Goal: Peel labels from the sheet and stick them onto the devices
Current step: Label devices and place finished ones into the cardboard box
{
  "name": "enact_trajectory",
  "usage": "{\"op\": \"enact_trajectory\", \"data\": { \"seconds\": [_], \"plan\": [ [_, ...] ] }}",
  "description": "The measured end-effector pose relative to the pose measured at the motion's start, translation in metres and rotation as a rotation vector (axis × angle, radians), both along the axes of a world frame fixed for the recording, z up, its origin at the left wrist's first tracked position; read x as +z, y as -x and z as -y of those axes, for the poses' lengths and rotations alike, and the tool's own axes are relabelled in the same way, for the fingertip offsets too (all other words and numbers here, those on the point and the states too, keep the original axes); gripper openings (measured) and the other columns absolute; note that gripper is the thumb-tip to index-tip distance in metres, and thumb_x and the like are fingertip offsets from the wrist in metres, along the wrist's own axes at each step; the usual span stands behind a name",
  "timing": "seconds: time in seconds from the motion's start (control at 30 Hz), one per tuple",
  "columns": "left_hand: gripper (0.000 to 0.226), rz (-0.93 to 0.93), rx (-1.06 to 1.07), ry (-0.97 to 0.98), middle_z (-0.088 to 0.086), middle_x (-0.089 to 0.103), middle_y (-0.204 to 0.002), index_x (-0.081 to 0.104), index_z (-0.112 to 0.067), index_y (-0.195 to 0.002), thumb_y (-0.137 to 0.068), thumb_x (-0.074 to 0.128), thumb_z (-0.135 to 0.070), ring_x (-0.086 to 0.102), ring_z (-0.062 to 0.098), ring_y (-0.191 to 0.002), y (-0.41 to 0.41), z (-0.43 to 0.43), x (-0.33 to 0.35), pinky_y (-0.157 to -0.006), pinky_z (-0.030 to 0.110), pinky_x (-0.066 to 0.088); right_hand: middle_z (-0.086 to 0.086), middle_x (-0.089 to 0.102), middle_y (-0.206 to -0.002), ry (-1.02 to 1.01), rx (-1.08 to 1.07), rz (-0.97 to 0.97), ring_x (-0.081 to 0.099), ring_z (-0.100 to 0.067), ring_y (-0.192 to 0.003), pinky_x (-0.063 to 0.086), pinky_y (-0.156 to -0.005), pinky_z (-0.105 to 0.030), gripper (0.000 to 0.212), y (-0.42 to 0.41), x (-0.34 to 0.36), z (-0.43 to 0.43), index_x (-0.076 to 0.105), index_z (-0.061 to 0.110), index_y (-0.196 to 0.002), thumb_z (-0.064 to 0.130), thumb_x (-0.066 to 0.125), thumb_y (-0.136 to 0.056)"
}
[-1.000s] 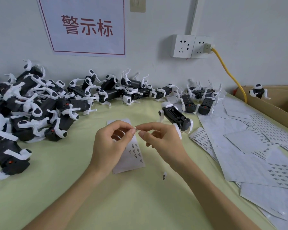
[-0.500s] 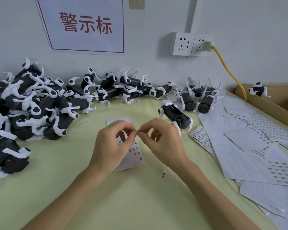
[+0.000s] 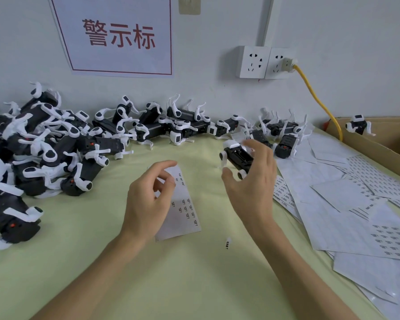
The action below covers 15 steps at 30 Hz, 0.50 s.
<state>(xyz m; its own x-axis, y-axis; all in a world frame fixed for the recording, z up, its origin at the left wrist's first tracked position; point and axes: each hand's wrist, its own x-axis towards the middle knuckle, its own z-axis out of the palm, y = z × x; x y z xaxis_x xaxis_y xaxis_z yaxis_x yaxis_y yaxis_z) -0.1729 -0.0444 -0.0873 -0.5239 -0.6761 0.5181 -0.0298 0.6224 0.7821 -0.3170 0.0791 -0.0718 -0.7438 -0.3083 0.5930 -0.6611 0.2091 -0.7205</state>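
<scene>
A: Looking from the head camera, I see the right hand [image 3: 252, 181] spread wide, the fingers apart, reaching over the black and white device [image 3: 237, 158] that stands alone near the middle of the table [image 3: 194, 285]. It is just at the device, but if it touches it already, I cannot tell.

B: And the left hand [image 3: 148, 199]?

A: It is half curled above the label sheet [image 3: 183, 211], thumb and forefinger close together. If a label is between them, it is too small to see. The sheet lies flat on the table under this hand.

B: How will these things handle, in your opinion?

A: The labels are very small, thin and sticky, so I think they curl and cling to the skin; better to lift them by one corner with a nail. One loose label [image 3: 228, 243] lies on the table nearer the front edge. The device looks like light, stiff plastic with thin white legs, which may bend. I would hold it by the black body.

B: More devices?

A: A big pile of devices [image 3: 44, 146] at the left edge and along the back edge, and many spent sheets [image 3: 344, 215] at the right edge.

B: Any writing?

A: The wall sign [image 3: 119, 35] reads "警示标" in red. The print on the labels is too small to read.
</scene>
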Motion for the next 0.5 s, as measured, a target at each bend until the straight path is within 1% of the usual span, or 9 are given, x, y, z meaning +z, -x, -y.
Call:
{"op": "enact_trajectory", "data": {
  "seconds": [0.07,0.13,0.2,0.27,0.33,0.4,0.47,0.5],
  "plan": [
    [0.032,-0.009,0.006,-0.016,-0.014,0.064,-0.083,0.068,-0.029,-0.111,-0.097,0.058,-0.001,0.059,0.017,-0.07,-0.001,0.001,0.001,-0.06,0.016,0.041,0.003,0.043,-0.143,-0.137,-0.135,0.079,0.04,-0.023,-0.132,0.029,-0.104,-0.037,0.077,0.009,-0.001,-0.001,0.041,0.02,-0.142,0.015,0.078,-0.075],
    [0.031,-0.009,0.005,-0.01,-0.014,0.063,-0.083,0.069,-0.029,-0.108,-0.096,0.059,-0.002,0.058,0.015,-0.07,0.0,-0.002,0.002,-0.059,0.013,0.039,0.0,0.034,-0.154,-0.258,-0.165,0.141,0.036,-0.027,-0.14,0.028,-0.11,-0.045,0.091,0.017,-0.003,-0.002,0.03,0.021,-0.151,0.019,0.079,-0.074],
    [0.029,-0.01,-0.001,0.002,-0.015,0.064,-0.085,0.069,-0.029,-0.107,-0.095,0.062,-0.004,0.059,0.014,-0.072,0.0,-0.005,0.003,-0.06,0.013,0.04,-0.002,0.034,-0.154,-0.328,-0.139,0.21,0.043,-0.03,-0.136,0.031,-0.111,-0.049,0.098,0.026,-0.003,-0.005,0.023,0.021,-0.155,0.025,0.08,-0.076],
    [0.022,-0.022,-0.003,0.014,-0.015,0.065,-0.087,0.068,-0.028,-0.102,-0.094,0.067,-0.008,0.06,0.013,-0.073,-0.001,-0.007,0.004,-0.064,0.012,0.042,-0.005,0.045,-0.145,-0.336,-0.09,0.279,0.053,-0.031,-0.123,0.039,-0.106,-0.048,0.097,0.034,-0.002,-0.009,0.021,0.02,-0.156,0.028,0.079,-0.079],
    [0.016,-0.037,0.005,0.003,-0.015,0.066,-0.085,0.067,-0.027,-0.093,-0.092,0.071,-0.011,0.06,0.014,-0.071,-0.001,-0.006,0.004,-0.065,0.012,0.044,-0.004,0.054,-0.133,-0.245,-0.048,0.306,0.054,-0.024,-0.114,0.045,-0.097,-0.041,0.091,0.037,0.0,-0.012,0.026,0.02,-0.154,0.024,0.078,-0.08],
    [0.017,-0.056,0.024,-0.034,-0.015,0.068,-0.084,0.065,-0.027,-0.086,-0.093,0.071,-0.013,0.061,0.011,-0.073,0.0,-0.003,0.003,-0.066,0.015,0.044,0.002,0.059,-0.116,-0.068,-0.011,0.289,0.057,-0.018,-0.108,0.048,-0.09,-0.036,0.08,0.034,0.003,-0.012,0.036,0.022,-0.146,0.017,0.077,-0.078],
    [0.014,-0.097,0.069,-0.087,-0.016,0.067,-0.092,0.064,-0.028,-0.089,-0.096,0.068,-0.015,0.061,0.008,-0.084,0.001,0.0,0.003,-0.073,0.022,0.046,0.004,0.061,-0.105,0.112,0.051,0.298,0.061,-0.015,-0.103,0.051,-0.084,-0.032,0.073,0.029,0.007,-0.013,0.043,0.025,-0.137,0.018,0.078,-0.073],
    [0.009,-0.123,0.108,-0.104,-0.015,0.065,-0.101,0.063,-0.028,-0.095,-0.096,0.065,-0.019,0.06,0.009,-0.092,0.001,0.002,0.004,-0.077,0.027,0.047,0.005,0.062,-0.106,0.174,0.102,0.324,0.061,-0.012,-0.104,0.05,-0.082,-0.027,0.073,0.027,0.009,-0.013,0.043,0.027,-0.134,0.023,0.078,-0.07]
  ]
}}
